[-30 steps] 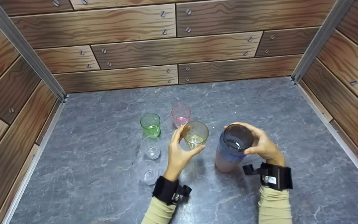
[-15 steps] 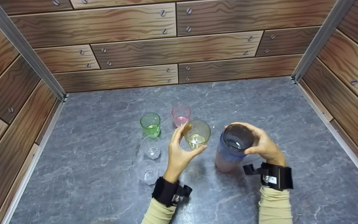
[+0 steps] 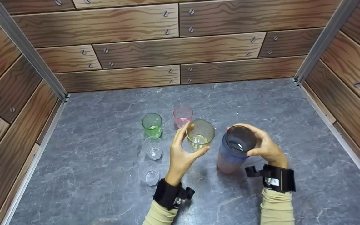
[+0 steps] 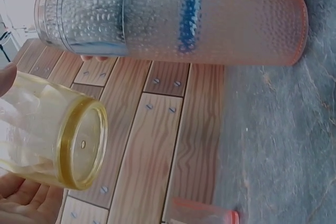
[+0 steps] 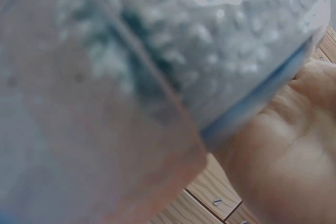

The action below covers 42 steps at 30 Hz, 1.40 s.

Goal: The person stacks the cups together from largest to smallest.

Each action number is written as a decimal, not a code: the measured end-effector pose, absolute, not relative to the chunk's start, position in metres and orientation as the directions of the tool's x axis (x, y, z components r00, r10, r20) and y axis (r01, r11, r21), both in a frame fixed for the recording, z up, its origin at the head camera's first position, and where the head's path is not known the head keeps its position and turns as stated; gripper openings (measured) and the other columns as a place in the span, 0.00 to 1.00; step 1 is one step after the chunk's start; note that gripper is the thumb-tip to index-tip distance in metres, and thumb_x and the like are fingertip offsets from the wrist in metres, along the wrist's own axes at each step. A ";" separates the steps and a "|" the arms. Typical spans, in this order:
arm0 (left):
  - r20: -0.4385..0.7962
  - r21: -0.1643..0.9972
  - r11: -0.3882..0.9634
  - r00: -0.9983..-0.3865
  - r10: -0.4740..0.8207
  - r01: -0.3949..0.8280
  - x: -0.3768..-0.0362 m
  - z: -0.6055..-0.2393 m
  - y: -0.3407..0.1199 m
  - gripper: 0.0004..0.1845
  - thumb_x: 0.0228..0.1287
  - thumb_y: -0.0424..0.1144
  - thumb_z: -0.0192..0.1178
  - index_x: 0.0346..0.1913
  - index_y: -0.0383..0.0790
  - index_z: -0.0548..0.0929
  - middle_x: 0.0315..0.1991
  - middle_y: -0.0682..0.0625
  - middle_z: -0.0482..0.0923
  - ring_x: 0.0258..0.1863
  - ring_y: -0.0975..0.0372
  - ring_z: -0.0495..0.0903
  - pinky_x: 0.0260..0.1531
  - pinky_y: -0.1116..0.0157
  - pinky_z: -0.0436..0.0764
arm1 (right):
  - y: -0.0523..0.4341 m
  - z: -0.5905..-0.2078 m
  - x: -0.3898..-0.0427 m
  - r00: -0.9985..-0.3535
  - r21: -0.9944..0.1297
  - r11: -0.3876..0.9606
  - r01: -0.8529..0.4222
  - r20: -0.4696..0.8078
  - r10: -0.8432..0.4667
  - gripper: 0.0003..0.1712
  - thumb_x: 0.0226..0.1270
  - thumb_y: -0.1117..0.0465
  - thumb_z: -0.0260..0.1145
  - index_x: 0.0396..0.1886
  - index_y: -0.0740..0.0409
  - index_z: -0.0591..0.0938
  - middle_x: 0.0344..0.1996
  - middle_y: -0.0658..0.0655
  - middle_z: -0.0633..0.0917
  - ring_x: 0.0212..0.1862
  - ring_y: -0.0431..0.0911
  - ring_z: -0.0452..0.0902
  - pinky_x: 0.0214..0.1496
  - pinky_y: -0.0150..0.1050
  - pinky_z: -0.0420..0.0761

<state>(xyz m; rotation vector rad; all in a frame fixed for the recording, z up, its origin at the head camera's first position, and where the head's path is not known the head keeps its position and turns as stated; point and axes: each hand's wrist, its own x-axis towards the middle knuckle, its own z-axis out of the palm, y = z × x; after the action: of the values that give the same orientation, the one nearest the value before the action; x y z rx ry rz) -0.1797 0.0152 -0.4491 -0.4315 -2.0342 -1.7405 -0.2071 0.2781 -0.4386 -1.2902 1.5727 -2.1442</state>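
My left hand grips a clear yellow cup between thumb and fingers, raised off the table with its mouth up. In the left wrist view the yellow cup shows its base, apart from the tall stack. My right hand is wrapped round the upper part of a stack of nested textured cups, dark at the top, then blue, then pink. That stack stands upright on the table, its bumpy walls plain in the left wrist view. Close and blurred, it fills most of the right wrist view.
Left of the yellow cup stand a pink cup, a green cup and two clear cups, one farther, one nearer. The grey marbled table is bounded by wood-patterned walls at the back and sides.
My left hand has moved slightly to the right with the yellow cup, which looks a little higher and nearer the stack. The right hand and the stack have kept their place.
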 end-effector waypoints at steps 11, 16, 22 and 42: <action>0.522 0.845 0.171 -0.852 -0.053 0.507 -0.176 -0.446 0.020 0.46 0.35 0.44 0.77 0.62 0.38 0.69 0.57 0.45 0.76 0.57 0.57 0.76 0.62 0.64 0.75 | 0.279 -0.438 -0.206 -0.615 -0.855 -0.408 -0.320 0.515 -0.597 0.45 0.50 0.71 0.69 0.64 0.81 0.55 0.63 0.68 0.70 0.65 0.52 0.69 0.69 0.39 0.70; 0.516 0.849 0.165 -0.855 -0.051 0.503 -0.176 -0.444 0.021 0.46 0.35 0.45 0.77 0.62 0.40 0.69 0.56 0.46 0.77 0.57 0.58 0.76 0.62 0.64 0.74 | 0.280 -0.438 -0.205 -0.617 -0.857 -0.407 -0.314 0.511 -0.599 0.45 0.50 0.71 0.68 0.64 0.80 0.55 0.63 0.67 0.71 0.65 0.52 0.69 0.69 0.39 0.70; 0.530 0.839 0.173 -0.847 -0.044 0.516 -0.176 -0.439 0.023 0.45 0.36 0.44 0.76 0.63 0.39 0.68 0.56 0.45 0.77 0.58 0.57 0.76 0.62 0.63 0.75 | 0.279 -0.438 -0.206 -0.606 -0.851 -0.413 -0.323 0.522 -0.601 0.45 0.51 0.71 0.68 0.64 0.81 0.54 0.63 0.68 0.70 0.65 0.52 0.69 0.70 0.39 0.69; 0.570 0.810 0.175 -0.822 -0.006 0.560 -0.176 -0.417 0.029 0.45 0.38 0.44 0.75 0.63 0.37 0.68 0.57 0.43 0.76 0.57 0.56 0.76 0.60 0.63 0.76 | 0.279 -0.438 -0.204 -0.636 -0.862 -0.387 -0.327 0.503 -0.585 0.45 0.51 0.68 0.70 0.64 0.79 0.57 0.62 0.63 0.73 0.63 0.49 0.71 0.67 0.36 0.72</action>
<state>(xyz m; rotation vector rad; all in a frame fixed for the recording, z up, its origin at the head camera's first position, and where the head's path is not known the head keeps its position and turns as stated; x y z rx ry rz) -0.1763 0.0292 -0.4173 -0.5209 -2.0099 -1.6881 -0.2041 0.2792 -0.4378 -1.2406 1.6256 -2.1435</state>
